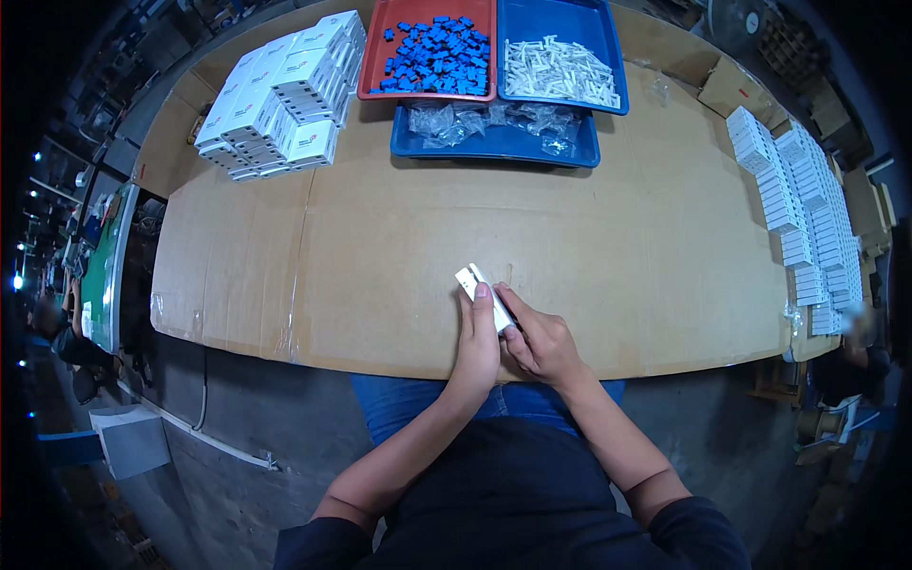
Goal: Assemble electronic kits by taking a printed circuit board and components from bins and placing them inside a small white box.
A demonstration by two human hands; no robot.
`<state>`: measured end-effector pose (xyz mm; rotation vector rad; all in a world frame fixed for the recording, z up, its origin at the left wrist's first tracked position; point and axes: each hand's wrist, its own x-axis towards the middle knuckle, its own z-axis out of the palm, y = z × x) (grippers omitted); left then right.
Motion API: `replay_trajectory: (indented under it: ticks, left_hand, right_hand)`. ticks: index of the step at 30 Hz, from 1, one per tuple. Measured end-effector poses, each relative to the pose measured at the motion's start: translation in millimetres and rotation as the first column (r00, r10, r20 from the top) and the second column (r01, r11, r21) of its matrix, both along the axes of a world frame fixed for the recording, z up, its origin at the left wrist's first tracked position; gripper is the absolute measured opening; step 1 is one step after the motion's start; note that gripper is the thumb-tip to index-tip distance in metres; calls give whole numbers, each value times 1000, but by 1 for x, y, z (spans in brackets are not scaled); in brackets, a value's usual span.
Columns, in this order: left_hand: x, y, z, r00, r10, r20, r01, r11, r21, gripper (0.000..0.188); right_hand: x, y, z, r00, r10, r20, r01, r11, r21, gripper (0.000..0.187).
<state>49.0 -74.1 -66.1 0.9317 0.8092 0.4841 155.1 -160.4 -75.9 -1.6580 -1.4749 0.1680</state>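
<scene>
A small, narrow white box (pixel 468 276) is held between my two hands, just above the near edge of the cardboard-covered table. What looks like a raised flap shows at its upper end. My left hand (pixel 478 344) wraps the box's left side, with the thumb lying along its face. From the right, my right hand (pixel 547 344) grips the lower part, thumb and fingers pressed against it. The fingers cover much of the box, so its contents cannot be seen.
A red tray (pixel 375 71) of blue plastic pieces and a blue tray (pixel 608 19) of white pieces stand at the back. Below them, another blue tray (pixel 494 156) holds clear plastic bags. White boxes (pixel 256 104) are stacked back left; smaller white boxes (pixel 793 195) line the right.
</scene>
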Motion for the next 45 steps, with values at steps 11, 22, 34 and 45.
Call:
replay_trajectory:
  ticks: [11, 22, 34, 45]
  left_hand:
    - [0, 2, -7, 1000, 4, -23, -5, 997, -71, 50]
    - [-7, 30, 32, 986, -130, 101, 155, 944, -293, 53]
    - [-10, 31, 17, 945, -308, 108, 211, 828, 519, 104]
    - [7, 15, 18, 947, -67, 314, -40, 945, 323, 90]
  right_hand:
    - [-8, -2, -8, 999, -39, 35, 38, 999, 24, 38]
    - [6, 5, 20, 902, -149, -404, 126, 988, -83, 30]
    - [21, 3, 55, 421, -185, -888, -79, 968, -239, 46]
    - [-22, 13, 47, 895, -58, -443, 91, 994, 55, 52]
